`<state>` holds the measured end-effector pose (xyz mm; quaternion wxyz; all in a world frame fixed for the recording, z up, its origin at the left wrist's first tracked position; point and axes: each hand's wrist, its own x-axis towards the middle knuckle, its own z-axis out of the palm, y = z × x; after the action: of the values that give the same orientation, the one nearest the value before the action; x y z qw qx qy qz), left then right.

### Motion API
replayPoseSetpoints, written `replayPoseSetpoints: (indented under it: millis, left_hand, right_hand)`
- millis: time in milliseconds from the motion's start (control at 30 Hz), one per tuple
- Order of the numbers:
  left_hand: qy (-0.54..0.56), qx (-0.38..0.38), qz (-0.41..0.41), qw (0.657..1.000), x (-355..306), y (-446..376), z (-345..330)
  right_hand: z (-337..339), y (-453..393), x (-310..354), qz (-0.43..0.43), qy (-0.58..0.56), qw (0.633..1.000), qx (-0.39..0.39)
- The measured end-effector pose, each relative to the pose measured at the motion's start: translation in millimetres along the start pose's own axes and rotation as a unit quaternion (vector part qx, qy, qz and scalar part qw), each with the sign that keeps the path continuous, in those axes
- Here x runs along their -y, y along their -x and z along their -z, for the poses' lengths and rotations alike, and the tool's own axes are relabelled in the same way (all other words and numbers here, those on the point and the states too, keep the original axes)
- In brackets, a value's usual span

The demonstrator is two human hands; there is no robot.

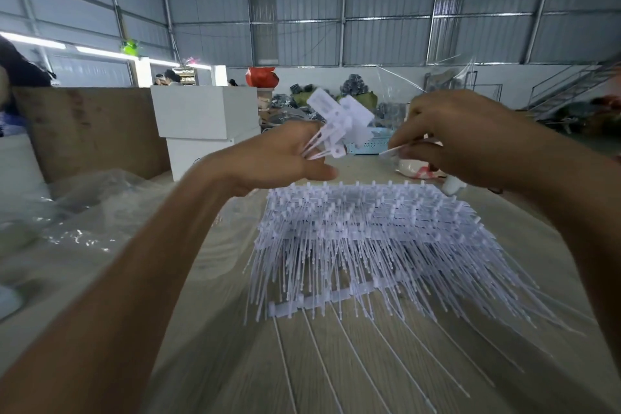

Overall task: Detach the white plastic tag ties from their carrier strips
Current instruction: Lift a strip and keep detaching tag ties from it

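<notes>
Head view: left hand [285, 153] grips a bunch of detached tag ties [339, 121], their flat tags fanned upward above the fingers, while right hand [447, 138] pinches one thin white tie [391, 150] between thumb and fingertips. Below both hands, the stack of ties on carrier strips [363, 239] lies on the wooden table [369, 380], tails spread toward the camera.

Both forearms are showing bare from the lower frame edges up to the wrists; no sleeve is covering either one; the left hand [285, 155] is wearing no glove; the right hand [460, 134] is likewise going ungloved; the fingernails that are showing are looking short and plain.
</notes>
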<state>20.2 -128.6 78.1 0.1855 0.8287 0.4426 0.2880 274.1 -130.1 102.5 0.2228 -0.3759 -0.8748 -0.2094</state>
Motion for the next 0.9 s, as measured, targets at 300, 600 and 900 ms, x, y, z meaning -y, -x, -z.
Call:
replayPoseSetpoints:
  millis: [300,600,900]
  left_hand:
    - [0.17,-0.116,-0.043,0.978,-2.3,-7.8,-8.0]
    - [0.387,-0.103,-0.057,0.914,-19.7,-16.4,-36.3]
    - [0.327,-0.117,-0.103,0.932,-20.9,-14.6,-39.9]
  right_hand:
    - [-2.1,-1.7,5.4,-0.013,-0.127,0.992,-0.016]
    - [-2.3,2.0,18.2,-0.022,-0.434,0.9,0.016]
    - [-10.9,2.5,16.1,-0.053,-0.551,0.833,0.024]
